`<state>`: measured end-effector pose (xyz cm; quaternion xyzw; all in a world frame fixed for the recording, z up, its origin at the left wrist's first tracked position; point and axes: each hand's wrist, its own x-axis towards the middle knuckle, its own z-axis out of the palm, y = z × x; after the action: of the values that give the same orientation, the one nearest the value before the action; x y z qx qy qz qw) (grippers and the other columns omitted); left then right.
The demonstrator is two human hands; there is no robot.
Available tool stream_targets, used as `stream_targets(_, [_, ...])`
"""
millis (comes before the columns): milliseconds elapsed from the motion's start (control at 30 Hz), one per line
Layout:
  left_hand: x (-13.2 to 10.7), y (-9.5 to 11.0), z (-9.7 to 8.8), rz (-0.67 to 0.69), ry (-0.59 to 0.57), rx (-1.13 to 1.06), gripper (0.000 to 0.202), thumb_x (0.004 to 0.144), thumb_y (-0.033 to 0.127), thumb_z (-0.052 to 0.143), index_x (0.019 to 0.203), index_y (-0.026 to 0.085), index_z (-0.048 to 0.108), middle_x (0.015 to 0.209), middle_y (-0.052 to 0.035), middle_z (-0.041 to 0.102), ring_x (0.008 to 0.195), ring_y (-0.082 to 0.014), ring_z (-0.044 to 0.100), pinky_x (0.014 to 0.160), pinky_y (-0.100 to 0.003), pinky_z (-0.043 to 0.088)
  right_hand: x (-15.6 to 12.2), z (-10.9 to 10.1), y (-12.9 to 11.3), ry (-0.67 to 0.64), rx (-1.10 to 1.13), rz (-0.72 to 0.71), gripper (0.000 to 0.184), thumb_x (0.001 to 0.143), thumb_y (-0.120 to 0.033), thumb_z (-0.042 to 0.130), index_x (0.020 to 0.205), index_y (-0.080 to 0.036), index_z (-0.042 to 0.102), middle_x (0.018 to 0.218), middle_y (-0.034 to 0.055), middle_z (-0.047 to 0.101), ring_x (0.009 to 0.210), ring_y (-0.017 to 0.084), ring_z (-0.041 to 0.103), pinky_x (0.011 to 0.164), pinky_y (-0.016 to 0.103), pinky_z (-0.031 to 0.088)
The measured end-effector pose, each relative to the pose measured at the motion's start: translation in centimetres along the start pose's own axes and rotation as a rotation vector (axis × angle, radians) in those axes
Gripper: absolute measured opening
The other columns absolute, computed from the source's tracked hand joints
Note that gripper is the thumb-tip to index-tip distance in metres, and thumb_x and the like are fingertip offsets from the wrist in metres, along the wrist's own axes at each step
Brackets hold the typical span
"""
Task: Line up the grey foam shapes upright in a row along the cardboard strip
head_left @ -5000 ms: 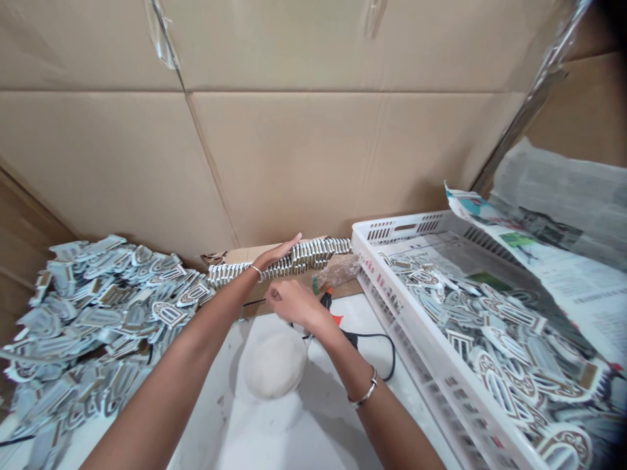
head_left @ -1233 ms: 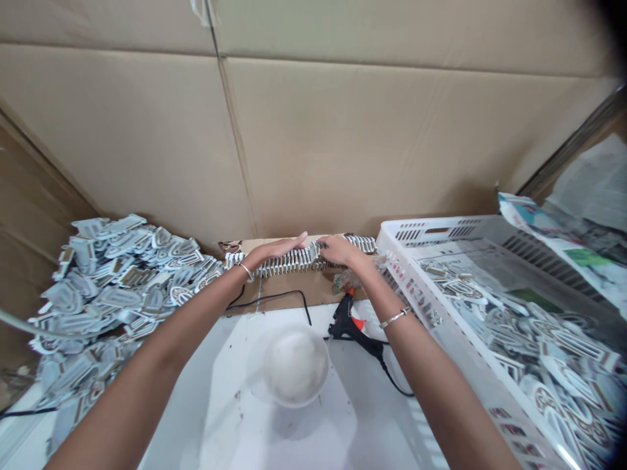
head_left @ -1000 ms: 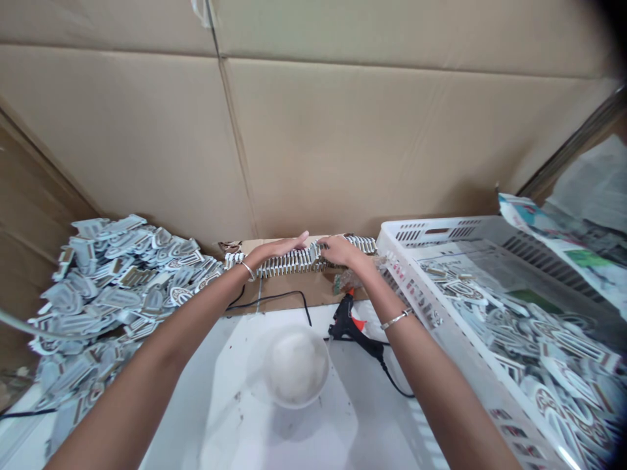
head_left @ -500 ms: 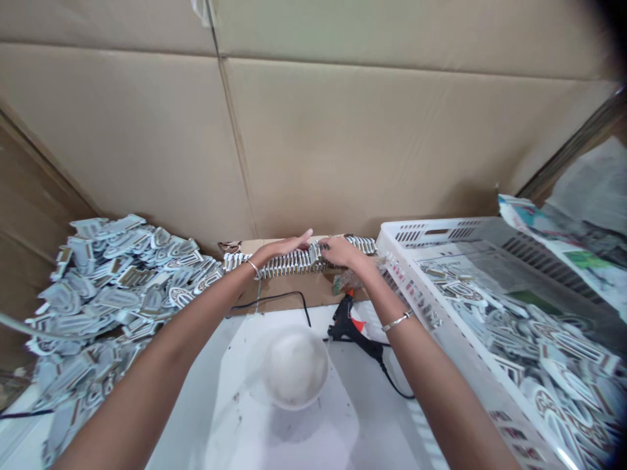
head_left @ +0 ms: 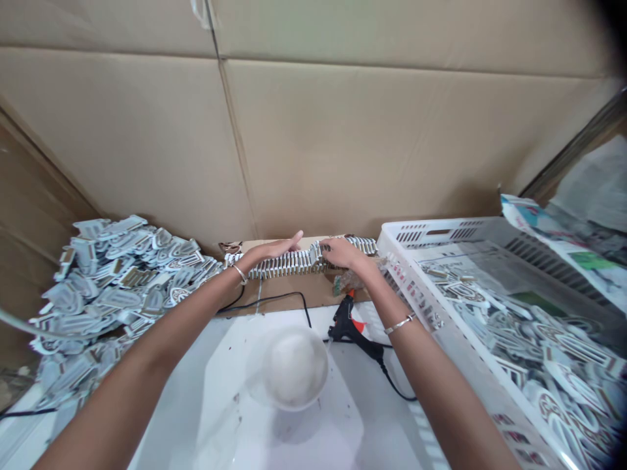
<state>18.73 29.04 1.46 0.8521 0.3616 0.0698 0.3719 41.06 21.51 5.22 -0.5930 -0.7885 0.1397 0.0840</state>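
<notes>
A long row of thin white pieces with brown edges (head_left: 284,264) stands upright, packed side by side, on a flat cardboard sheet (head_left: 294,284) by the back wall. My left hand (head_left: 277,248) lies stretched along the row's back and top, fingers out, thumb raised. At the row's right part, my right hand (head_left: 339,252) has its fingers curled down on a flat white piece (head_left: 315,252) that leans among the others. Its fingertips are partly hidden. Below my right hand is crumpled clear plastic (head_left: 345,282).
A black glue gun (head_left: 355,334) with an orange trigger and a cord lies before the cardboard. Nearer stands a white bowl (head_left: 295,369) with white contents. White pieces are heaped at left (head_left: 112,287); a white slotted crate (head_left: 409,294) at right holds more.
My left hand has slid a little to the left along the row. My right hand stays at nearly the same place.
</notes>
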Motion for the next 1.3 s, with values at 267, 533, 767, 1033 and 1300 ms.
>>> stream_targets(267, [-0.9, 0.1, 0.1, -0.019, 0.018, -0.037, 0.083, 0.096, 0.069, 0.007, 0.125, 0.015, 0.064, 0.133, -0.0112, 0.063, 0.12, -0.0253, 0.055, 0.104, -0.035, 0.04, 0.1, 0.2, -0.1, 0.009, 0.009, 0.004, 0.039, 0.086, -0.013, 0.048, 0.117, -0.016, 0.07, 0.125, 0.012, 0.069, 0.112, 0.023, 0.065, 0.094, 0.025, 0.044])
stream_targets(533, [-1.3, -3.2, -1.2, -0.077, 0.027, 0.106, 0.087, 0.093, 0.072, 0.004, 0.116, 0.016, 0.067, 0.117, -0.0117, 0.07, 0.105, -0.0278, 0.059, 0.094, -0.036, 0.043, 0.4, 0.7, 0.3, 0.019, 0.02, 0.028, 0.041, 0.086, -0.015, 0.049, 0.123, -0.015, 0.068, 0.132, 0.0131, 0.065, 0.122, 0.024, 0.06, 0.101, 0.027, 0.041])
stream_targets(767, [-2.5, -4.8, -1.6, -0.15, 0.018, 0.124, 0.09, 0.091, 0.074, 0.002, 0.115, 0.019, 0.069, 0.119, -0.0102, 0.07, 0.107, -0.0293, 0.059, 0.095, -0.039, 0.043, 0.0, 0.4, -0.5, 0.025, 0.023, 0.02, 0.041, 0.087, -0.016, 0.049, 0.124, -0.015, 0.067, 0.131, 0.0129, 0.065, 0.121, 0.023, 0.06, 0.102, 0.027, 0.041])
stream_targets(1033, [-4.6, -6.2, -3.0, -0.21, 0.033, 0.211, 0.091, 0.09, 0.074, 0.002, 0.12, 0.019, 0.068, 0.125, -0.0099, 0.068, 0.112, -0.0306, 0.058, 0.1, -0.042, 0.042, 0.0, -0.2, -2.1, 0.019, 0.004, 0.025, 0.05, 0.088, -0.017, 0.047, 0.136, -0.011, 0.06, 0.136, 0.015, 0.061, 0.124, 0.026, 0.059, 0.106, 0.031, 0.04])
stream_targets(1300, [-5.8, -6.6, -3.5, -0.274, 0.063, 0.202, 0.09, 0.089, 0.078, 0.007, 0.12, 0.021, 0.069, 0.135, -0.0107, 0.062, 0.118, -0.0315, 0.057, 0.104, -0.043, 0.038, 1.0, 0.6, -3.1, 0.003, 0.009, -0.002, 0.054, 0.089, -0.02, 0.048, 0.141, -0.01, 0.055, 0.143, 0.0141, 0.056, 0.133, 0.025, 0.051, 0.114, 0.033, 0.034])
